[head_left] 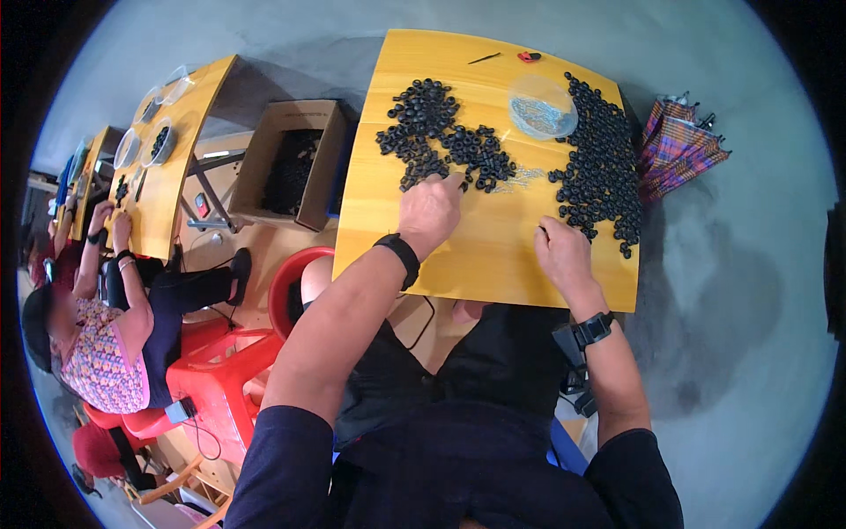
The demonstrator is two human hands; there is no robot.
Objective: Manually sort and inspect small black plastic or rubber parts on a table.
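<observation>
My left hand [432, 210] is closed at the near edge of the left pile of small black round parts [423, 110]. One black part touches its fingertips, but I cannot tell whether it is gripped. My right hand [565, 254] is also closed, low over the table near the right pile of black parts [599, 167]. Whatever its fingers hold is hidden. Thin silvery pins [522, 179] lie loose between the two piles. Beyond them, a clear round tub [564, 93] contains more of these pins.
The yellow table [370, 256] also bears a thin dark tool [484, 59] and a small red-and-black object [529, 57] at its far side. A plaid umbrella [677, 145] is at the right edge. Left are a cardboard box [322, 189], red stool [216, 388] and a seated person [106, 344].
</observation>
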